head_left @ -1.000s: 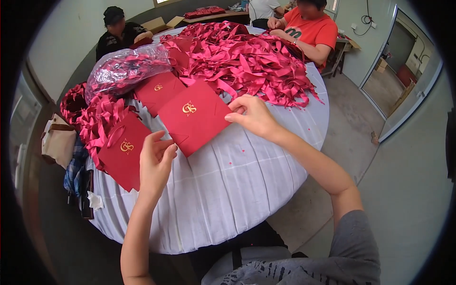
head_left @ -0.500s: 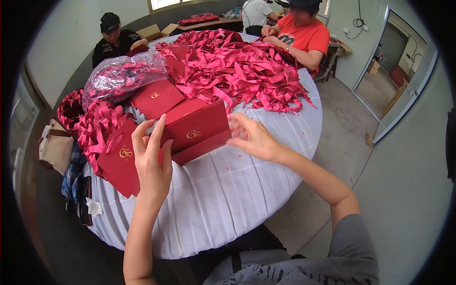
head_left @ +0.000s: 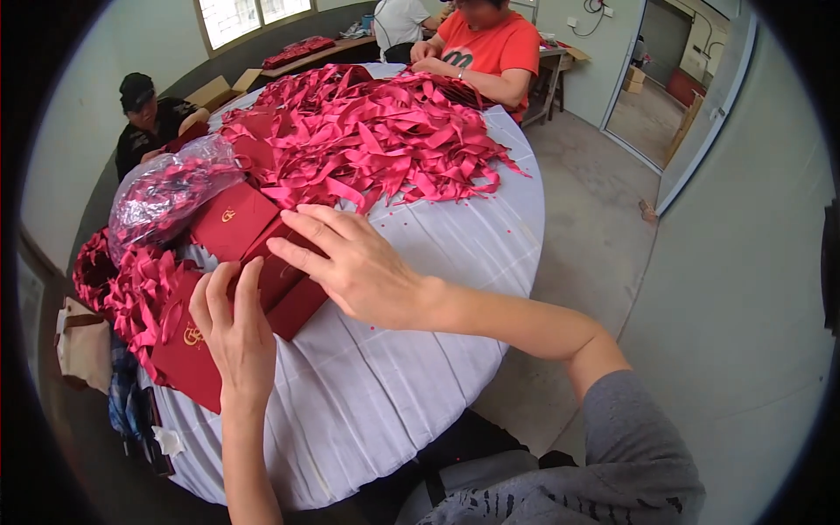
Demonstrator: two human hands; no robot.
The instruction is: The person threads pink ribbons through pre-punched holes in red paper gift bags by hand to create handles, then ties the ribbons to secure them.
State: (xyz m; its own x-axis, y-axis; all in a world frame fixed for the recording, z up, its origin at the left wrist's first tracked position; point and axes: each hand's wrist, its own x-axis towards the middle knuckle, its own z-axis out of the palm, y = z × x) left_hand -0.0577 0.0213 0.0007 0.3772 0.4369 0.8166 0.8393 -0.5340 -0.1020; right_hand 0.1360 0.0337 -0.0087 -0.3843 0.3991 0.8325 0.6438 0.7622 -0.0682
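A red folded-card box (head_left: 299, 308) lies on the white-covered table, partly hidden under my hands. My right hand (head_left: 354, 267) reaches across its top, palm down, fingers stretched out and apart. At the box's left end is my left hand (head_left: 234, 341), its fingers apart and slightly bent; its thumb is hidden. Close by on the left, a red paper bag (head_left: 188, 359) with a gold print leans at an angle. Behind the box, a flat red paper bag (head_left: 234, 219) carries a similar gold print.
A large heap of crimson ribbons (head_left: 376, 140) covers the far table (head_left: 437, 350). Left lie a clear plastic bag (head_left: 162, 197) of red pieces and more ribbons (head_left: 140, 297). A cream bag (head_left: 83, 346) hangs by the left edge. Other people (head_left: 486, 57) sit around the far side.
My right hand has moved left from the box's right end onto its top. My left hand's fingers have lowered toward the box's left end. The whole view has shifted.
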